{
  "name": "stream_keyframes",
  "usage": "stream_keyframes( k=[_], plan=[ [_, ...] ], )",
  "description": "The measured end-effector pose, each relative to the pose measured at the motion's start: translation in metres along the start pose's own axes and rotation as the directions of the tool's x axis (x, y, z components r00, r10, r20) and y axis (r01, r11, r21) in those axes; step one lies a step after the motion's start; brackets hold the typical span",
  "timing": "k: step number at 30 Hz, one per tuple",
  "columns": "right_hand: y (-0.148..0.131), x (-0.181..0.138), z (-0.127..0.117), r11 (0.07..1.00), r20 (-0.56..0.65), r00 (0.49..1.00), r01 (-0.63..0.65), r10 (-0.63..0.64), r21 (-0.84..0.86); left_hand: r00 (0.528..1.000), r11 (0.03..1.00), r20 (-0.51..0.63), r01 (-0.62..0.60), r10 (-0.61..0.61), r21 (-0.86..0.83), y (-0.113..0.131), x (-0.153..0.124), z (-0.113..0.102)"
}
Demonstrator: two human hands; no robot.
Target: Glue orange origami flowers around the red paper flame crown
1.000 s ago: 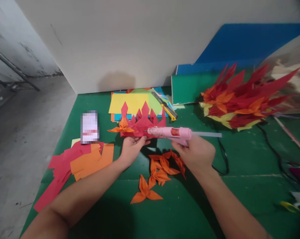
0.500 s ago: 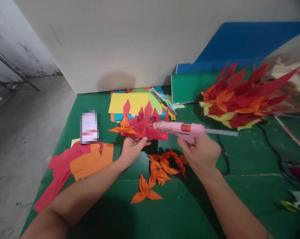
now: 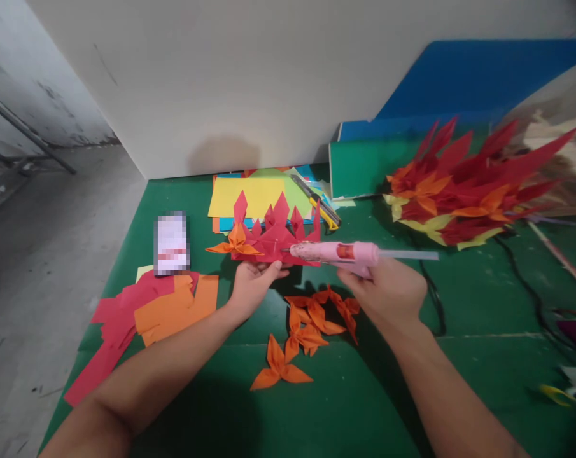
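Note:
My left hand [image 3: 256, 283] grips the lower edge of a red folded-paper piece [image 3: 268, 242] with pointed tips, thumb in front and fingers mostly behind. An orange paper flower [image 3: 237, 242] sits at that piece's left end. My right hand [image 3: 387, 296] is wrapped round the handle of a pink glue gun [image 3: 335, 252], with a clear glue stick [image 3: 409, 254] poking out at its back. The gun's nozzle points left at the front of the red paper, close to my left thumb; whether it touches is unclear. Several loose orange paper flowers [image 3: 278, 369] lie below the hands.
Red strips [image 3: 120, 312] and orange paper strips [image 3: 173, 312] lie left, by a blurred-out phone-like object [image 3: 170, 245]. A yellow-black cutter [image 3: 319, 203] rests on coloured sheets [image 3: 244, 194] behind. A red, orange and yellow paper arrangement [image 3: 459, 184] stands right, near a dark cord [image 3: 526, 283].
The glue gun has moved slightly down and left across the red paper, its nozzle now lower. The red piece has shifted a little left. My left hand stays nearly in place.

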State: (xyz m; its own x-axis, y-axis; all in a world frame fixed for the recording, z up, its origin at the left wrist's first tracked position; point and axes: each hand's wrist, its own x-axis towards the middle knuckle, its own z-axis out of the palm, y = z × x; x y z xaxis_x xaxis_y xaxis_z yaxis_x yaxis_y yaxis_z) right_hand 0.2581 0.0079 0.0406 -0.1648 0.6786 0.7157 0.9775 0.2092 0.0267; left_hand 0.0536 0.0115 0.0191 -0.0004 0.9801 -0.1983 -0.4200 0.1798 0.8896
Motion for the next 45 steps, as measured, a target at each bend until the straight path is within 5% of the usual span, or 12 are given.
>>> stream_keyframes(
  k=[17, 30, 45],
  plan=[
    [0.0038, 0.0007, -0.0008, 0.984, -0.008, 0.984, -0.177, 0.177, 0.026, 1.0, 1.0, 0.01, 0.01, -0.01, -0.012, 0.0003, -0.0026, 0.0006],
    [0.004, -0.0035, 0.0027, 1.0, 0.01, 1.0, -0.021, 0.02, 0.023, 1.0, 0.998, 0.026, 0.016, -0.015, -0.061, 0.0004, -0.0011, 0.0009],
    [0.0032, 0.0034, -0.0012, 0.996, -0.073, 0.994, -0.087, 0.084, -0.032, 0.999, 1.0, 0.027, 0.022, -0.022, 0.0, 0.0016, -0.0046, 0.0029]
  ],
)
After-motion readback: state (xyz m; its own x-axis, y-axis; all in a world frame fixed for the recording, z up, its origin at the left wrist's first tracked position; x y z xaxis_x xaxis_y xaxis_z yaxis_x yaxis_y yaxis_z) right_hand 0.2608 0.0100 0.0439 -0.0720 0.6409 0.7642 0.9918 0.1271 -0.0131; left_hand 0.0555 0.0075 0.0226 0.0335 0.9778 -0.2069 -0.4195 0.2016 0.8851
